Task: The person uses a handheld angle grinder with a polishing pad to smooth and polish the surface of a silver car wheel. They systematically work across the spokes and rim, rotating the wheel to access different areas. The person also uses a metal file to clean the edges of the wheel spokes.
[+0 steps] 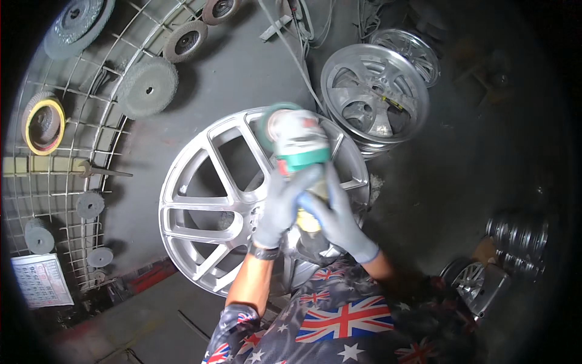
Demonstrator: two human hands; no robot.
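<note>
A silver multi-spoke alloy wheel (209, 239) lies face up in front of me. Over its far part I hold an angle grinder (302, 142), whose white and green head is smeared by motion. The round disc at the grinder's far left side is blurred, and I cannot tell whether it touches the spokes. My left hand (276, 209), in a grey glove with a dark band at the wrist, is closed round the grinder's body. Likewise gloved, my right hand (342, 224) grips it from the right. Their fingers partly hide the tool's rear end.
A curved wire rack (73, 130) on the left carries several abrasive discs (148, 88), a wrench (103, 171) and a printed sheet (42, 280). Loose wheels (374, 91) lie at the back right, near hanging cables (291, 51). More wheels (516, 242) stand at the far right.
</note>
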